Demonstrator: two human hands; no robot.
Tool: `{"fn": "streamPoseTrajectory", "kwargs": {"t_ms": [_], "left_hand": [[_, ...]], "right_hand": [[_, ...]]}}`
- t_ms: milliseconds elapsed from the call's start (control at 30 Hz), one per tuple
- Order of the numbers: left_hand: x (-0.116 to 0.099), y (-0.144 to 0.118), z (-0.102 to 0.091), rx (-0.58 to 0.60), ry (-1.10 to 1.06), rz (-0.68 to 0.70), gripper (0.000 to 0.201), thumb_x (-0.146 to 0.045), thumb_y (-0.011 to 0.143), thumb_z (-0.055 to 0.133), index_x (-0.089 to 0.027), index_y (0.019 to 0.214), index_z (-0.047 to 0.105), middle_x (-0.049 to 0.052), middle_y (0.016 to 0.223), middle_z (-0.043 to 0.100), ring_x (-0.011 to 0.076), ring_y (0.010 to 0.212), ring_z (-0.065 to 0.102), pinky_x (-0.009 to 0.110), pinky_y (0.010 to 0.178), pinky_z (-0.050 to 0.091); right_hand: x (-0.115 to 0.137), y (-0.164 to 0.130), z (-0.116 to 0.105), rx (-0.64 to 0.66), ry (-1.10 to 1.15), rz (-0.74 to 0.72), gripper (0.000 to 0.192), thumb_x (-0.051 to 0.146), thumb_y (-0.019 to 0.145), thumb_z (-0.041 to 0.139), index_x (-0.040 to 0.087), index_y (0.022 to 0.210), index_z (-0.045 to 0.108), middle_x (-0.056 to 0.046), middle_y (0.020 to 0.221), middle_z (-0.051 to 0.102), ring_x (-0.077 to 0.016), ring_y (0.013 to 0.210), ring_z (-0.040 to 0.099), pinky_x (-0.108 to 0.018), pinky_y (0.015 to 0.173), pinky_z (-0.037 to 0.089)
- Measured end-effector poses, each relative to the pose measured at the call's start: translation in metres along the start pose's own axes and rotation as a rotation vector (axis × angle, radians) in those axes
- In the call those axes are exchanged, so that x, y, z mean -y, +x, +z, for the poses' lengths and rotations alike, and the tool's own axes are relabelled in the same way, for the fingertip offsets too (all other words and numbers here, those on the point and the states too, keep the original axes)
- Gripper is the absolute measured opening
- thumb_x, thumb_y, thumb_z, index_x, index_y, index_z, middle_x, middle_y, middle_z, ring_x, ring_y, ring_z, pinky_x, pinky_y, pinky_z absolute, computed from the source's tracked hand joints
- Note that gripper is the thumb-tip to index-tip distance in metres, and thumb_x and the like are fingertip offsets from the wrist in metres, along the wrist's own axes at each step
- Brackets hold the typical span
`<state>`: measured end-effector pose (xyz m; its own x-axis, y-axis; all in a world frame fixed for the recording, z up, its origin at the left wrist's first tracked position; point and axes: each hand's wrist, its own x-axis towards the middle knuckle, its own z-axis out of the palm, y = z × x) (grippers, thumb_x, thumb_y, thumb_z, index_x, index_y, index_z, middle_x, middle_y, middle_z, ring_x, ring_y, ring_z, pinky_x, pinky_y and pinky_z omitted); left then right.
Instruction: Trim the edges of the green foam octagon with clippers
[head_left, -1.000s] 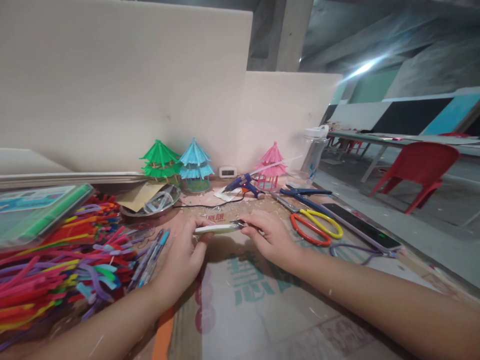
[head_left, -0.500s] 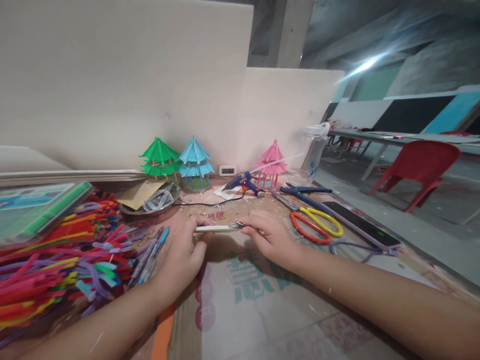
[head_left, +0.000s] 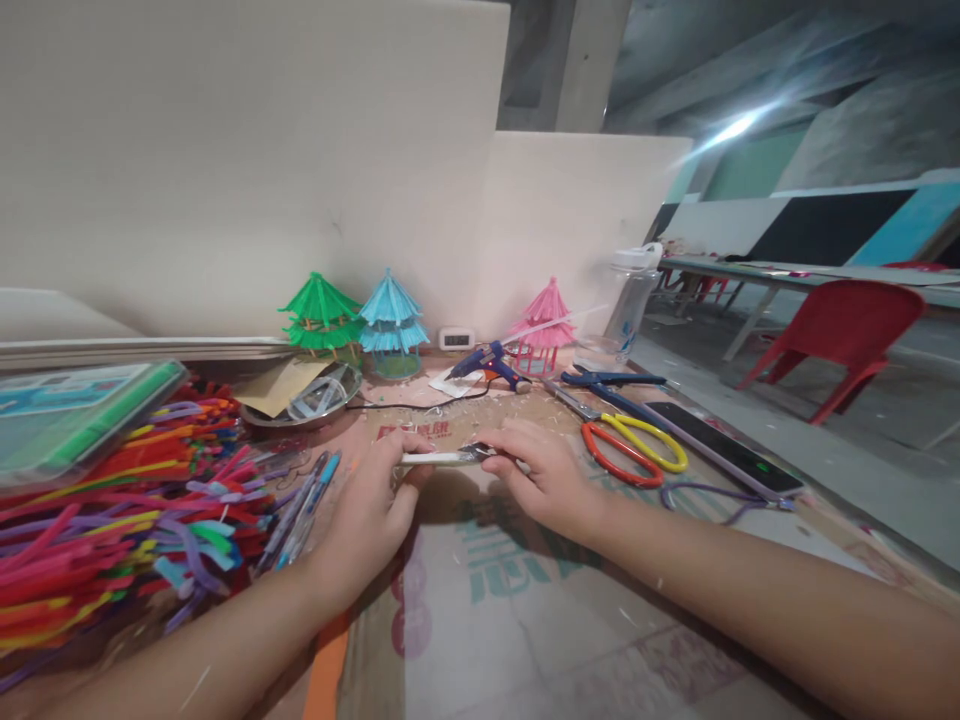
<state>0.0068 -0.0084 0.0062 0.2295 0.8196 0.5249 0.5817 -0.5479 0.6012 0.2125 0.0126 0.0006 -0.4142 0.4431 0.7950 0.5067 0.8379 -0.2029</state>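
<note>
White strip [head_left: 433, 459], its long axis running left to right, sits above printed cardboard [head_left: 510, 640], the left hand [head_left: 376, 492] pinching one end, the right hand [head_left: 546, 484] a silvery piece [head_left: 474, 453] at the other; beyond, I count three model pavilions [head_left: 391, 308], one glue gun [head_left: 487, 362].

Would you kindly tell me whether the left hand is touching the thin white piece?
Touching. The head view shows the left hand pinching one end of the thin white piece between thumb and fingers.
</note>
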Motion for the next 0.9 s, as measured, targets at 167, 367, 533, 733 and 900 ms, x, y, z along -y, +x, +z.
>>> {"fn": "streamPoseTrajectory", "kwargs": {"t_ms": [167,367,533,733,900], "left_hand": [[-0.0033,0.0007,-0.0003,0.018,-0.009,-0.018,0.015,-0.021,0.079,0.042,-0.023,0.087,0.054,0.004,0.088,0.063,0.0213,0.088,0.058,0.036,0.079,0.045],[-0.0058,0.0006,0.0000,0.022,-0.020,-0.008,0.013,-0.023,0.078,0.043,-0.023,0.085,0.055,0.003,0.084,0.063,0.0211,0.084,0.059,0.033,0.073,0.047],[-0.0062,0.0002,0.0005,0.023,-0.018,-0.014,0.012,-0.024,0.080,0.044,-0.022,0.085,0.055,0.003,0.083,0.063,0.0206,0.082,0.059,0.032,0.072,0.047],[-0.0061,0.0008,0.0008,0.017,0.014,-0.010,0.011,-0.024,0.081,0.046,-0.021,0.085,0.055,0.003,0.082,0.063,0.0194,0.080,0.058,0.030,0.071,0.046],[-0.0034,0.0007,0.0016,0.010,0.022,0.014,0.011,-0.024,0.083,0.045,-0.021,0.085,0.055,0.002,0.083,0.062,0.0189,0.081,0.057,0.030,0.072,0.045]], "right_hand": [[0.0018,-0.0007,-0.0005,0.019,-0.007,-0.017,0.029,0.034,0.095,0.040,0.017,0.097,0.063,-0.005,0.069,0.059,-0.0170,0.066,0.054,-0.028,0.059,0.043],[0.0031,-0.0009,-0.0013,0.036,-0.023,-0.039,0.032,0.035,0.095,0.039,0.016,0.097,0.064,-0.005,0.069,0.059,-0.0172,0.066,0.053,-0.028,0.059,0.042],[0.0038,0.0005,-0.0014,0.047,-0.022,-0.036,0.034,0.036,0.095,0.037,0.017,0.094,0.065,-0.004,0.066,0.058,-0.0164,0.064,0.053,-0.027,0.058,0.040],[0.0026,-0.0005,-0.0002,0.049,0.005,0.012,0.032,0.036,0.095,0.039,0.017,0.094,0.065,-0.005,0.069,0.059,-0.0172,0.067,0.054,-0.028,0.060,0.042],[0.0000,-0.0008,0.0014,0.036,0.016,0.023,0.030,0.034,0.094,0.039,0.018,0.093,0.064,-0.005,0.071,0.061,-0.0178,0.068,0.056,-0.029,0.061,0.044]]}}
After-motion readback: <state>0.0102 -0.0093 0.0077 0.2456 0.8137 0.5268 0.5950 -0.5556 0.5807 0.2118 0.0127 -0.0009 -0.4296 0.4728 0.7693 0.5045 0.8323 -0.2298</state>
